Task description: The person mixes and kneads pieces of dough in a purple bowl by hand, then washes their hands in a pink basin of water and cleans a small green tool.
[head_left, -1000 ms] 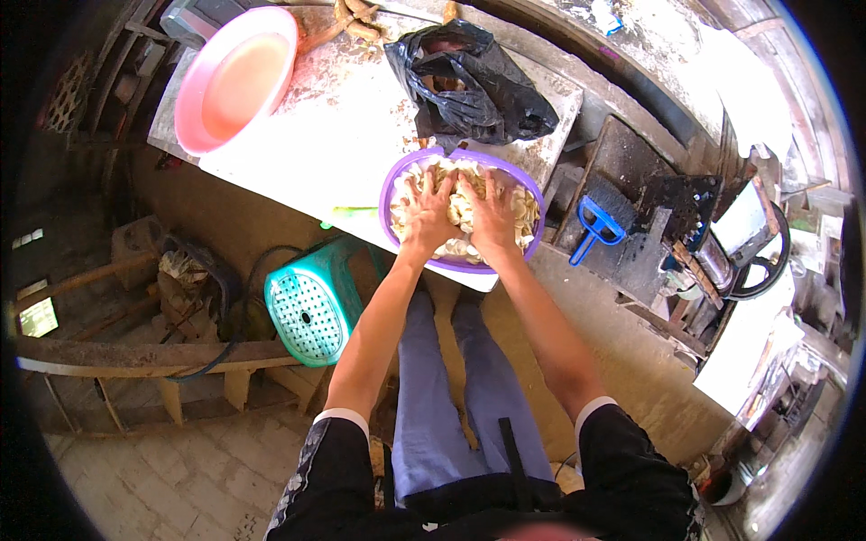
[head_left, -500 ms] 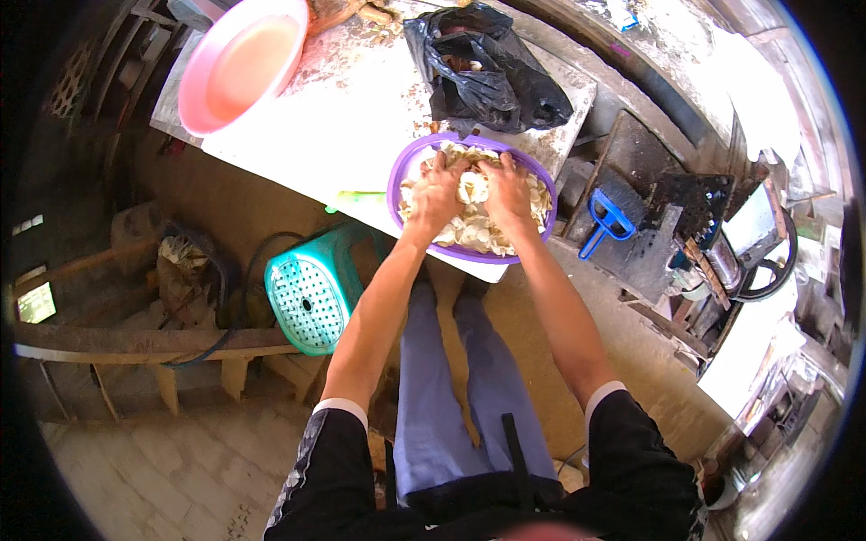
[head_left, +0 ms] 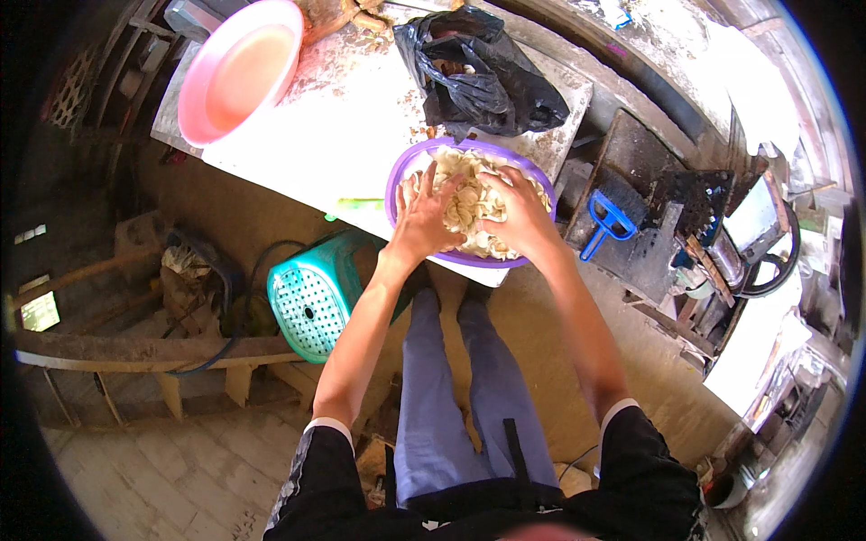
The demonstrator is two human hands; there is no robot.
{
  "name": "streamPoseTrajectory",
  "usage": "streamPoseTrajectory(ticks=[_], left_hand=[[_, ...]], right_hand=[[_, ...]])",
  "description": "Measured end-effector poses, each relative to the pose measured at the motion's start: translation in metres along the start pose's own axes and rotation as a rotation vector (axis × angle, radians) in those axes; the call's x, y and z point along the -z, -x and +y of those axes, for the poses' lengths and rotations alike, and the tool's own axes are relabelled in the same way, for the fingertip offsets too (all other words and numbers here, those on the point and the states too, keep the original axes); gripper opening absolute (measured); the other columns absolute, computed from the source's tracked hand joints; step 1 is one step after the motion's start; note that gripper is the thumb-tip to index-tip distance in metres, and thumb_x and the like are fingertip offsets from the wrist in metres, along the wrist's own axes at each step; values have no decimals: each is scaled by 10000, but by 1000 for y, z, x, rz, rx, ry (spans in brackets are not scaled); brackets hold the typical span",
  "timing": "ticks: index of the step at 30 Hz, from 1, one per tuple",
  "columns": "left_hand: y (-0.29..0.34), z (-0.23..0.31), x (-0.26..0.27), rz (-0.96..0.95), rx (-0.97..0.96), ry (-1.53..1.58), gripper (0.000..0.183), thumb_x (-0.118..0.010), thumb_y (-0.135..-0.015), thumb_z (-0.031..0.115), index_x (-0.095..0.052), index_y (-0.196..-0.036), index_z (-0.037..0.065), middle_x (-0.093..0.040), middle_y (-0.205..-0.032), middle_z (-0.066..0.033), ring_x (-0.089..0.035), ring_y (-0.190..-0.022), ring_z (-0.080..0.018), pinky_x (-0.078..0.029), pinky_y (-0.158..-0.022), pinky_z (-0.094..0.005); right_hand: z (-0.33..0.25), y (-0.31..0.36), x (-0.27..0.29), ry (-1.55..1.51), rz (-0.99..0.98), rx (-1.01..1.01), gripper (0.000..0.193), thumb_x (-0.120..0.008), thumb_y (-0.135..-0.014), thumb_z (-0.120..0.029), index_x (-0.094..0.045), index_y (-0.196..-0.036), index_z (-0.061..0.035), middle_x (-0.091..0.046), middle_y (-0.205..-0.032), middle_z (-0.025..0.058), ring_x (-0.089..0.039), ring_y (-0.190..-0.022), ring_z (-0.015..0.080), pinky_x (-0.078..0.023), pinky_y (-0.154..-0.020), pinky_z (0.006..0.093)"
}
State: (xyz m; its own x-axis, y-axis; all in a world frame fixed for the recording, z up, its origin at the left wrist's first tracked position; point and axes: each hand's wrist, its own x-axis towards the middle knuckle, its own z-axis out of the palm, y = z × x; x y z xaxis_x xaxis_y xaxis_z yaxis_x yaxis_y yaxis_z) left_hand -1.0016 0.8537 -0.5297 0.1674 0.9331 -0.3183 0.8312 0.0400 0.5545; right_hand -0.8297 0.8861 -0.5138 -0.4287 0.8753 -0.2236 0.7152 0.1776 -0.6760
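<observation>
A purple-rimmed oval basin [head_left: 548, 171] stands at the near edge of the white table, full of thin pale slices [head_left: 467, 206]. My left hand [head_left: 422, 219] lies over the left side of the slices, its fingers spread and pointing away from me. Over the right side rests my right hand [head_left: 526, 216], with its fingers apart and reaching in toward the middle. Both hands touch the slices. Between them a mound of slices shows. Some of the right fingertips are hard to make out against the pile.
Behind the basin lies an open black plastic bag [head_left: 492, 81]. A pink basin [head_left: 284, 63] sits at the table's far left. Beside my basin is a green-handled tool [head_left: 359, 205]. A teal stool [head_left: 311, 307] stands below left, and a blue-handled brush [head_left: 606, 221] lies to the right.
My hands have moved apart and their fingers have spread. The slices that were bunched between them now lie loose in the basin.
</observation>
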Motion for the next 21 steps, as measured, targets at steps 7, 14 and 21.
streamPoseTrajectory(ticks=[7, 14, 21], left_hand=[[-31, 9, -10, -194, 217, -76, 1107, -799, -374, 289, -242, -1315, 121, -87, -1384, -180, -64, -1229, -478, -134, -982, -550], [-39, 8, -20, -109, 232, -88, 1160, -813, -341, 265, -202, -1309, 72, -160, -1365, -187, -180, -1203, -473, -221, -953, -544], [-43, -10, -21, -84, 217, -2, 1162, -808, -345, 251, -192, -1315, 76, -188, -1348, -208, -208, -1195, -467, -225, -963, -527]], right_hand=[[13, -16, 3, 294, -243, -230, 939, -780, -479, -266, -299, -1284, -217, -291, -1300, 133, -327, -1160, 363, -359, -910, 431], [21, -26, -32, 449, -177, -283, 1073, -809, -399, -201, -230, -1299, -282, -285, -1304, 160, -318, -1148, 406, -339, -906, 470], [14, -40, -21, 424, -267, -220, 1016, -792, -421, -183, -260, -1285, -224, -387, -1220, 144, -409, -1085, 354, -383, -856, 410]])
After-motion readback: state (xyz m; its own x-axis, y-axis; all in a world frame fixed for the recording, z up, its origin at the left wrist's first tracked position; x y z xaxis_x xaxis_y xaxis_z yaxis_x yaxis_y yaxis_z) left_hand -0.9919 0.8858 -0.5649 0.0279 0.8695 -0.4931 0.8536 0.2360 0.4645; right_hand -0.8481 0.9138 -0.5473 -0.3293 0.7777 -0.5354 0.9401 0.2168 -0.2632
